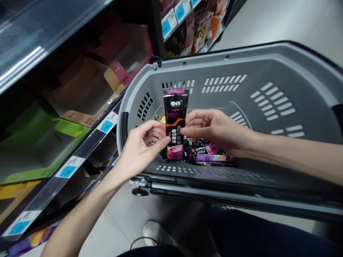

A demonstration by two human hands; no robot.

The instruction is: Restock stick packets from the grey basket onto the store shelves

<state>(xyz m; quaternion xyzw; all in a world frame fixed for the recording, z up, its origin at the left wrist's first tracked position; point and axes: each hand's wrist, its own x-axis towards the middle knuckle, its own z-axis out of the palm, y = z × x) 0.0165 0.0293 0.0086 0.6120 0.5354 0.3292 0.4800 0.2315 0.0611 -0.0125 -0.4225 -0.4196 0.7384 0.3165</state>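
Between my two hands a slim black coffee sachet [175, 121] stands upright, with white lettering, a pink top strip and a purple cup printed low on it. My left hand [143, 144] pinches its left edge, thumb in front and fingers behind. From the other side my right hand [209, 126] grips the right edge with thumb and fingertips. Both hands are over the grey shopping basket [289, 75]. Below the sachet, several more black and purple sachets [211, 157] lie on the basket floor, partly covered by my right hand.
On the left, a store shelf holds open display boxes [77, 116] in green, tan and pink, with price tags [106, 125] along its edge. Bagged snacks [202, 30] fill a shelf farther back. A basket handle bar [214, 192] runs along the near side, above a shoe [157, 230].
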